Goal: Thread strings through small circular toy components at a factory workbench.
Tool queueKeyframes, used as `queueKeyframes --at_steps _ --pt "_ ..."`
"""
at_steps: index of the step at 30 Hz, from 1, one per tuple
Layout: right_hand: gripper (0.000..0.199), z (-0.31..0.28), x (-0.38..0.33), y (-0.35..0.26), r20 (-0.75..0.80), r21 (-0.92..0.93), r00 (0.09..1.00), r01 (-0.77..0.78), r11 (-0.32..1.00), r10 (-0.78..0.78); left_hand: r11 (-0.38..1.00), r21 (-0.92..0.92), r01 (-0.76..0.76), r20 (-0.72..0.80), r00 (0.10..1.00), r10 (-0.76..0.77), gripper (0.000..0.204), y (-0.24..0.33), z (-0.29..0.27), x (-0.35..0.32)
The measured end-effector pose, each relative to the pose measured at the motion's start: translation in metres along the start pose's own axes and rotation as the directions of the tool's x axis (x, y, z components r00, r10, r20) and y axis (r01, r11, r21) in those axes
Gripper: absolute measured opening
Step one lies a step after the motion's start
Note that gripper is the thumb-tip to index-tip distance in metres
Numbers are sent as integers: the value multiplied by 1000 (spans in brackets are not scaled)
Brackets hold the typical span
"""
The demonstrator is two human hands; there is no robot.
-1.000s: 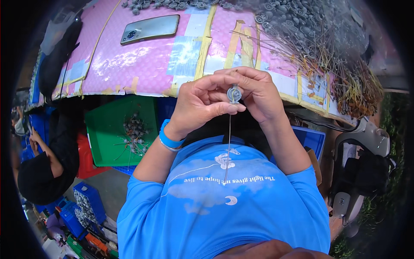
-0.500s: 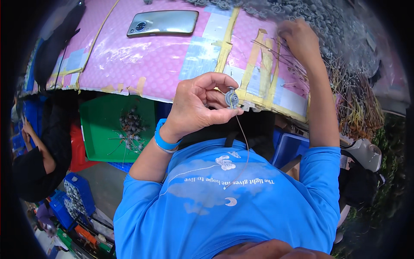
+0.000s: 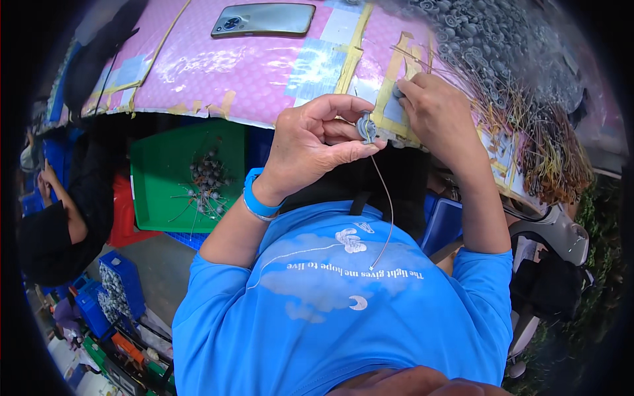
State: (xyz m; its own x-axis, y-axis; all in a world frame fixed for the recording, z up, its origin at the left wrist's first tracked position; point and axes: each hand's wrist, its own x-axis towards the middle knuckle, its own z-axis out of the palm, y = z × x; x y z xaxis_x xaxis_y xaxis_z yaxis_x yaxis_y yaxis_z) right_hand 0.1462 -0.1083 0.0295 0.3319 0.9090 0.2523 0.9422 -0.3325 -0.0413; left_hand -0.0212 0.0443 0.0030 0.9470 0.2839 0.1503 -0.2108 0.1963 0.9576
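Note:
My left hand pinches a small grey round plastic part between thumb and fingertips, at the table's near edge. A thin wire is wound on that part, and its long tail hangs down in front of the blue shirt, with a small pale tip at the end. Close by on the right, my right hand is closed on another small grey plastic piece, mostly covered by the fingers. Beyond it, a large heap of similar grey parts covers the far right of the table.
A bundle of thin wires spills over the table's right edge. On the pink, taped table cover lies a phone. Below left is a green bin holding several wired grey parts. Another person's arm shows farther left.
My right hand has come back from the heap toward my left hand, now with a grey piece in its fingers. My left hand keeps its hold on the wired part, and the view has shifted slightly.

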Motion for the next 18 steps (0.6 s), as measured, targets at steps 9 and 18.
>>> queueKeyframes --at_steps 9,18 --pt "25 -13 -31 -34 -73 589 969 -149 794 236 972 187 -145 -86 983 163 38 1 12 -17" --pt "24 -27 -63 -68 13 941 931 -136 311 366 947 273 -169 -45 981 189 36 11 26 -22"
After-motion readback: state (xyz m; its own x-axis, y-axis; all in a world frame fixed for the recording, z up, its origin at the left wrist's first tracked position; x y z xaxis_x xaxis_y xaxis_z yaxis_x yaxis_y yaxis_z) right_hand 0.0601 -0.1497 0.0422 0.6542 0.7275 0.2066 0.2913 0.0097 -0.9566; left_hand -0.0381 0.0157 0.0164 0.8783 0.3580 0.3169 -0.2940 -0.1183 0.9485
